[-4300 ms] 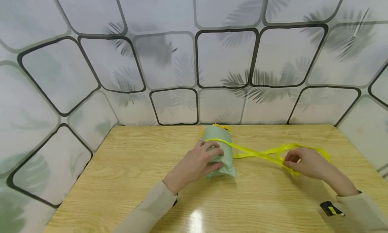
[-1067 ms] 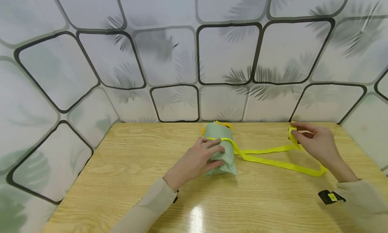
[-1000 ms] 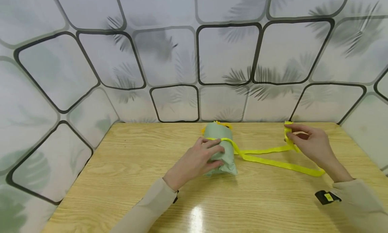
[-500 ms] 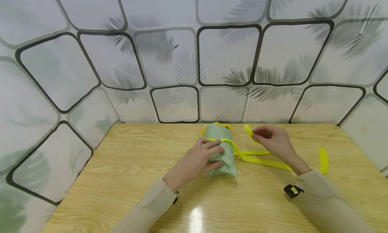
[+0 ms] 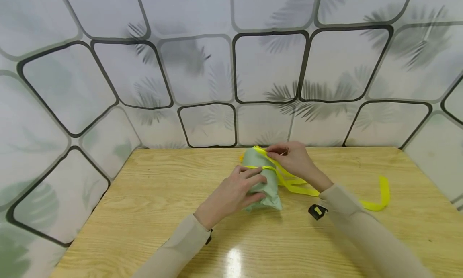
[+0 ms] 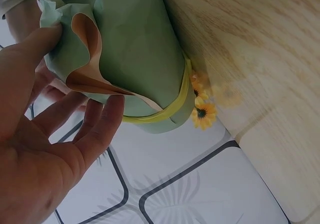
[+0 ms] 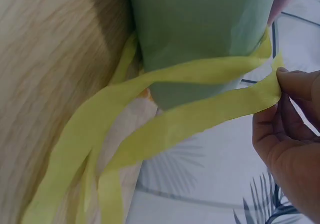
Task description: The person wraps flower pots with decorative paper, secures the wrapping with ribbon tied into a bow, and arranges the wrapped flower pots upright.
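Note:
A bouquet wrapped in pale green paper (image 5: 271,191) lies on the table in the head view. My left hand (image 5: 231,193) holds it from the left; in the left wrist view the thumb and fingers are on the wrap's folded paper edge (image 6: 92,66). Yellow flowers (image 6: 202,115) poke out at the far end. A yellow ribbon (image 5: 298,189) passes around the wrap, crossing over itself on the right. Between thumb and fingertips my right hand (image 5: 294,160) pinches one ribbon end (image 7: 270,91), just above the bouquet's far right side.
The ribbon's other tail (image 5: 384,193) lies curled on the wooden table (image 5: 162,213) at the right, partly under the right forearm. A patterned wall covering (image 5: 267,73) rises directly behind the table's back edge.
My right hand has lifted one ribbon end and carried it leftward from the table's right side to the bouquet's far end. The left hand has stayed on the bouquet.

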The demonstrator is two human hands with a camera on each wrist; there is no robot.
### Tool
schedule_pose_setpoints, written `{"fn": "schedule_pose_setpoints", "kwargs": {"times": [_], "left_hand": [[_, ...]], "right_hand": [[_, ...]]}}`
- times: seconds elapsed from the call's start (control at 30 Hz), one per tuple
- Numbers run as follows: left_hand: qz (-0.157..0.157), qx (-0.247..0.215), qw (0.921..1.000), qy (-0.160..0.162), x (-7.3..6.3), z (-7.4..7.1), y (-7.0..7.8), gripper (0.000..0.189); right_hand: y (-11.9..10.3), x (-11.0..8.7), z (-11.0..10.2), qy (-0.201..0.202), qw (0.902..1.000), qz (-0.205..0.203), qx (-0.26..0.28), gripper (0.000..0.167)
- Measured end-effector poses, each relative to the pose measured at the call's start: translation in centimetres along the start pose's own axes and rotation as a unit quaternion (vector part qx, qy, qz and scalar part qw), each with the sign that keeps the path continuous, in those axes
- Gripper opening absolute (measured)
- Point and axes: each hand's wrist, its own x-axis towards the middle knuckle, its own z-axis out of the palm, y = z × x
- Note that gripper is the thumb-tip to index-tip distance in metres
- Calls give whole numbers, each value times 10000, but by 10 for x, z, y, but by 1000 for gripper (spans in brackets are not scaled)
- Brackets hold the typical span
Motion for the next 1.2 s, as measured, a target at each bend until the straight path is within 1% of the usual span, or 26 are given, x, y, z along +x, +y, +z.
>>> {"fn": "schedule_pose_setpoints", "kwargs": {"times": [0.13, 0.3, 0.47, 0.6, 0.67, 0.73, 0.87, 0.97, 1.03, 1.1, 1.2], "left_hand": [[24, 68, 10000, 43, 0, 1, 0, 26], [22, 30, 10000, 61, 0, 1, 0, 28], [-8, -64, 9999, 102, 0, 2, -1, 27], [22, -78, 9999, 127, 0, 2, -1, 27], [3, -94, 9999, 120, -1, 2, -1, 27], [-23, -106, 9999, 113, -1, 2, -1, 27], [-24, -110, 9999, 125, -1, 3, -1, 27], [-2, -103, 9999, 121, 0, 4, 0, 28], [-16, -83, 9999, 110, 0, 4, -1, 29], [-61, -67, 9999, 104, 0, 4, -1, 29], [-117, -84, 9999, 79, 0, 3, -2, 29]], "right_hand": [[-8, 8, 9, -96, 9998, -197, -20, 16], [-18, 11, 16, -208, 9991, -373, 14, 18], [-17, 6, 13, -90, 9991, -412, -56, 19], [-8, -7, 5, 3, 9981, -557, -261, 17], [-3, -16, 2, -47, 9965, -755, -357, 16], [2, -26, -1, -127, 9930, -1066, -486, 19], [9, -42, -1, -291, 9825, -1709, -686, 31], [11, -51, 2, -386, 9762, -2017, -698, 33], [10, -55, 4, -502, 9744, -2071, -724, 35], [7, -58, 6, -664, 9740, -2020, -785, 40], [3, -62, 5, -918, 9766, -1716, -917, 48]]}}
